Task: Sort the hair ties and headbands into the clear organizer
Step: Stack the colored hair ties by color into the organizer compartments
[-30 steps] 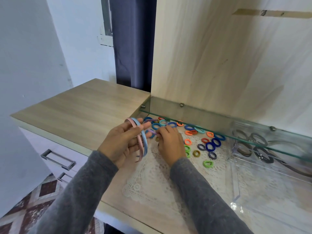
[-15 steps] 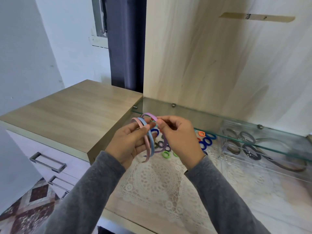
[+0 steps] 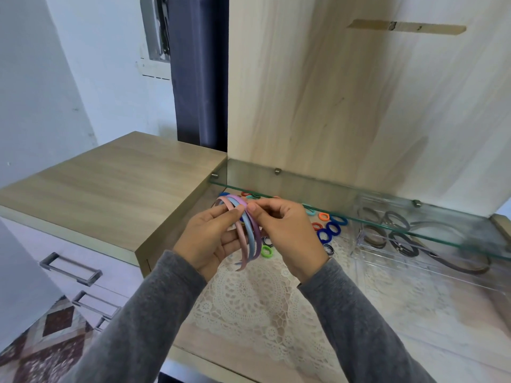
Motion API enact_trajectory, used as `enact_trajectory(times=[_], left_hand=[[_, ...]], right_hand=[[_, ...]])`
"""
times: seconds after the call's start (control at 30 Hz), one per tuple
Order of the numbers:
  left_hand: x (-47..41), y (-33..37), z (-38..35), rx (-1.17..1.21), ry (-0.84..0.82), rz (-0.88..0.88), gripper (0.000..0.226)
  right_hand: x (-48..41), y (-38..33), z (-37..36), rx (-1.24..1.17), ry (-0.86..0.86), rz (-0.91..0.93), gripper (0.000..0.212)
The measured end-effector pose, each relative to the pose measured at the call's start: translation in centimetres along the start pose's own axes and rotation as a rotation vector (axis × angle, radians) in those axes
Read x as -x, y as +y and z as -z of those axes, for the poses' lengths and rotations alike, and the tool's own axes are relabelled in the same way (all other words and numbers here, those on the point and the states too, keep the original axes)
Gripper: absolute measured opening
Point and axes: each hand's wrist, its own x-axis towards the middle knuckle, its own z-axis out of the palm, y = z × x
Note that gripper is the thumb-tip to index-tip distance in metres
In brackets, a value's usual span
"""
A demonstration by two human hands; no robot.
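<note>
— Pink headband [image 3: 242, 248], blue headband [image 3: 250, 241] and purple headband [image 3: 258, 234]: how are they held?
— All three are gripped side by side in the curled fingers of the left hand [image 3: 210, 239]. The purple one's top is pinched between thumb and forefinger of the right hand [image 3: 287, 233].
— And the rest?
— Coloured hair ties [image 3: 329, 233] are scattered on a lace doily [image 3: 249, 299] beyond and below the fingertips, under a glass shelf [image 3: 359, 218]. The clear organizer [image 3: 387, 258], with dark bands laid in it, is seen well right of the right fingers.
</note>
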Motion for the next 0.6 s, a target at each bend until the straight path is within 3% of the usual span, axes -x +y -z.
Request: enact_trajectory(times=[0.37, 0.6], left_hand=[[-0.1, -0.1, -0.5, 0.058, 0.018, 0.076, 0.042], [-0.4, -0.1, -1.0, 0.112, -0.020, 0.111, 0.056]], right_hand=[[0.0, -0.8, 0.9, 0.153, -0.087, -0.092, 0.026], [-0.2, -0.8, 1.5, 0.271, -0.156, -0.017, 0.030]])
